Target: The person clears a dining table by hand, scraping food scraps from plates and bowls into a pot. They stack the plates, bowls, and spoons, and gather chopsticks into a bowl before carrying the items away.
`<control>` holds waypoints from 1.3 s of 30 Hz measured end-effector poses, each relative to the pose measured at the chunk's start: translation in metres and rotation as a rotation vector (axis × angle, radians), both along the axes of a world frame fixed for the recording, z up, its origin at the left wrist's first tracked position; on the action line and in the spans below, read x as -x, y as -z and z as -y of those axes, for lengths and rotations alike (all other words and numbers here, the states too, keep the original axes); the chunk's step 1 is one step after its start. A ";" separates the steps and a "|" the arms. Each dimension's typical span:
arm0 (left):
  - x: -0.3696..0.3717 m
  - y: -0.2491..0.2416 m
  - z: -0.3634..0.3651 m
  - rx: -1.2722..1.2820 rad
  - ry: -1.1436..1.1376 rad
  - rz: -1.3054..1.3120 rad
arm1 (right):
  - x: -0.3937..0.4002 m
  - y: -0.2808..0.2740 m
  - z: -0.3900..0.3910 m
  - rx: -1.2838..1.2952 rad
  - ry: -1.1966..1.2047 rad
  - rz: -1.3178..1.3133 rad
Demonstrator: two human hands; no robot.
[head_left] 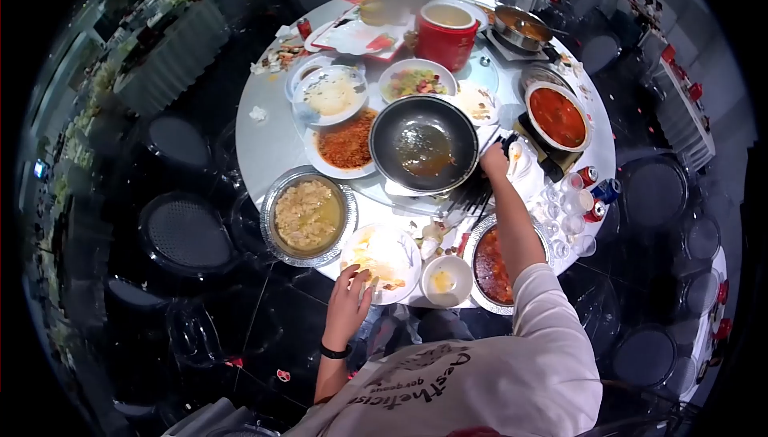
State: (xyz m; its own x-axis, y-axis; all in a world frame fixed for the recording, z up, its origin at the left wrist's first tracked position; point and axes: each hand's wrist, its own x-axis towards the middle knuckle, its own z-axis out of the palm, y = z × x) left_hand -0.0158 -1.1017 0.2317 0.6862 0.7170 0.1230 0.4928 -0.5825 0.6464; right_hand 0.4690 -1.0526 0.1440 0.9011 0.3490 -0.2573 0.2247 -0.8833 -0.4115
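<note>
My right hand is closed at the right rim of a dark frying pan, where its handle would be; the grip is partly hidden. Thin brownish liquid lies in the pan. My left hand rests at the near-left edge of a white plate smeared with yellow food remains, its fingers apart over the rim. Right of that plate sits a white bowl with a little yellow residue. A foil-rimmed bowl of red stew lies partly under my right forearm.
A foil-rimmed bowl of pale food stands left. A plate of red minced food touches the pan area. Behind are a red pot and a salad plate. Plastic cups, cans and a red soup bowl stand right.
</note>
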 end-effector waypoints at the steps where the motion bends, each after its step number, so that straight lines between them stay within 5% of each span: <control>1: 0.002 0.000 -0.002 0.014 0.005 -0.015 | -0.003 0.002 0.002 0.025 -0.028 -0.004; 11: 0.007 -0.004 -0.010 0.002 0.030 0.012 | -0.027 0.043 0.021 0.064 -0.186 0.139; 16: 0.012 0.005 -0.012 -0.021 0.032 0.014 | -0.010 0.030 0.023 -0.062 -0.175 0.241; 23: 0.011 0.014 -0.008 -0.090 0.097 0.053 | -0.007 -0.006 0.075 -0.268 -0.216 0.059; 29: 0.006 0.014 0.000 -0.104 0.145 0.025 | 0.049 -0.060 0.195 -0.545 -0.327 -0.223; 35: -0.015 -0.015 0.027 -0.143 0.061 -0.007 | 0.076 -0.095 0.381 -0.289 -0.204 -0.652; 39: -0.055 -0.043 0.080 -0.144 0.067 0.038 | 0.055 -0.089 0.500 -0.165 -0.084 -0.583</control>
State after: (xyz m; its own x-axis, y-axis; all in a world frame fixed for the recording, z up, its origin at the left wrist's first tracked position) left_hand 0.0394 -1.1814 0.2751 0.7247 0.6430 0.2477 0.4270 -0.7011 0.5710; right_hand 0.4145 -1.5531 0.2328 0.5956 0.4903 -0.6363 -0.0126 -0.7863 -0.6177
